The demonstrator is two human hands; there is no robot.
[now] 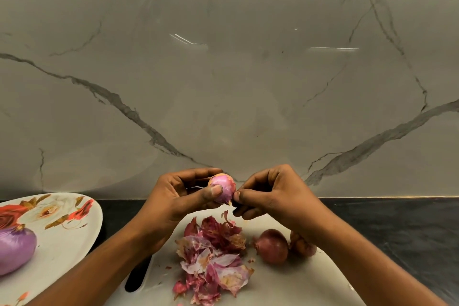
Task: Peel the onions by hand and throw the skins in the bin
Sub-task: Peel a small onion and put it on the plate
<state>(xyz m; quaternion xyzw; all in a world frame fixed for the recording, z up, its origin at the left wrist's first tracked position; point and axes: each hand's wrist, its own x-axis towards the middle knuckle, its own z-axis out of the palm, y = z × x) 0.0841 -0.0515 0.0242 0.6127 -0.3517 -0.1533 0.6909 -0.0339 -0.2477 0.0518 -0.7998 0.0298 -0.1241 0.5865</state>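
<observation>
My left hand (pixel 183 194) grips a small pink onion (pixel 224 187) above the white cutting board (pixel 293 283), thumb pressed on its front. My right hand (pixel 270 194) pinches a bit of skin at the onion's lower right end. A heap of purple and papery onion skins (pixel 213 256) lies on the board under my hands. One unpeeled red onion (pixel 272 246) sits on the board to the right of the heap. Another unpeeled onion (pixel 301 243) is partly hidden behind my right forearm. A peeled purple onion (pixel 13 251) rests on the flowered plate (pixel 64 243) at left.
The board lies on a black counter (pixel 397 226) against a marble-patterned wall (pixel 223 82). A dark handle (pixel 135 278) sticks out beside the board's left edge, under my left forearm. No bin is in view.
</observation>
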